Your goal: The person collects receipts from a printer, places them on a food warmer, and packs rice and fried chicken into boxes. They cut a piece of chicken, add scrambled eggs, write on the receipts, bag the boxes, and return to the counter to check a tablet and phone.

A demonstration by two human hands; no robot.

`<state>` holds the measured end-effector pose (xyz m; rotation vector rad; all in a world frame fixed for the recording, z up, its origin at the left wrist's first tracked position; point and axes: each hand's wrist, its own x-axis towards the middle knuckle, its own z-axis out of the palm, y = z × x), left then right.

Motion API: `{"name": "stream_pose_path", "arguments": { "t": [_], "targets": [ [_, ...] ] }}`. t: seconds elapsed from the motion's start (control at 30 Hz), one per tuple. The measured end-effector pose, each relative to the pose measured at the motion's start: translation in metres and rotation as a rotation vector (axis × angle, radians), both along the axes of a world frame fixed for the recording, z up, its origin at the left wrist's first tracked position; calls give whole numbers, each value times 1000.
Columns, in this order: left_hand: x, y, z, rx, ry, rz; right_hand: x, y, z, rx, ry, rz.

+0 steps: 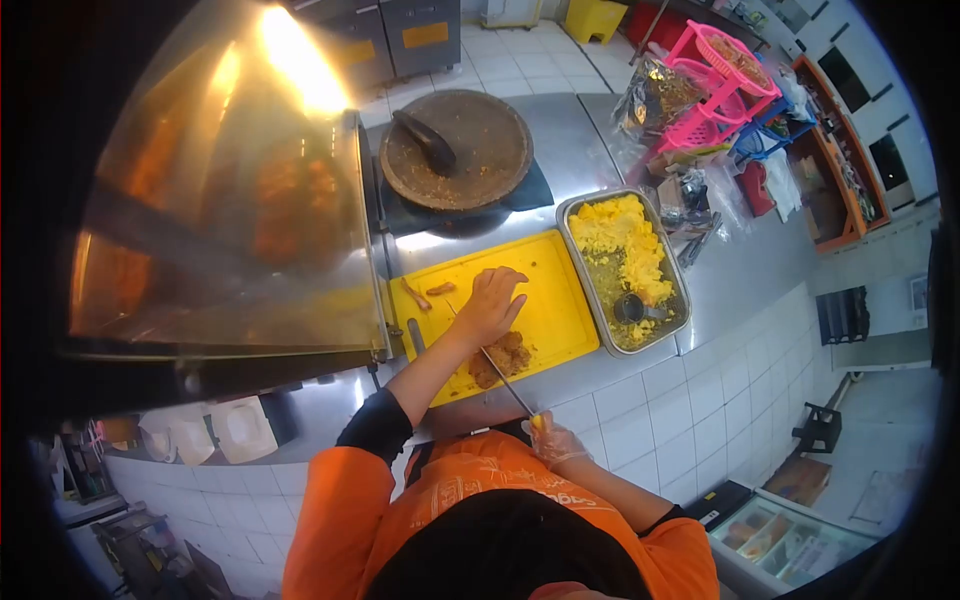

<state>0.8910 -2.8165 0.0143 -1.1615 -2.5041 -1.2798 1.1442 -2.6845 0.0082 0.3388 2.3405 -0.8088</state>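
My right hand (558, 441), in a clear plastic glove, grips a knife (511, 385) by its yellow handle near the table's front edge. Its blade slants up and left across the yellow cutting board (555, 290), passing behind my left wrist. Brown fried meat (503, 358) lies in pieces beside the blade. My left hand (492, 303) is over the middle of the board, fingers stretched out, with nothing visible in it. Two small bone-like pieces (428, 293) rest to its left. A grey-handled utensil (415, 336) lies along the board's left side, partly hidden by my forearm.
A steel tray (684, 315) with yellow crumbly food (640, 250) and a small dark cup (629, 308) stands right of the board. Behind the board is a stone mortar (480, 150) with a pestle (428, 143). A lit glass cabinet (230, 230) borders the left; pink baskets (715, 90) stand back right.
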Motion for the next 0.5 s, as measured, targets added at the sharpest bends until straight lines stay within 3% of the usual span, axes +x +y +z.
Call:
{"name": "stream_pose_path", "arguments": {
  "t": [0.1,0.2,0.3,0.4,0.43,0.5],
  "targets": [
    [-1,-6,-14,-53,-124,-20,-10,-6,9,52,2,27],
    [9,-1,2,-59,-16,-39,3,6,-9,-119,208,20],
    [9,5,26,6,201,62,3,15,6,-113,270,30],
    [2,19,26,65,50,17,-2,19,37,-22,126,-53],
    [6,24,3,-5,13,26,3,24,17,-33,174,-36],
    [-1,25,1,15,-20,24,-2,27,9,4,146,-7]
  ]
}}
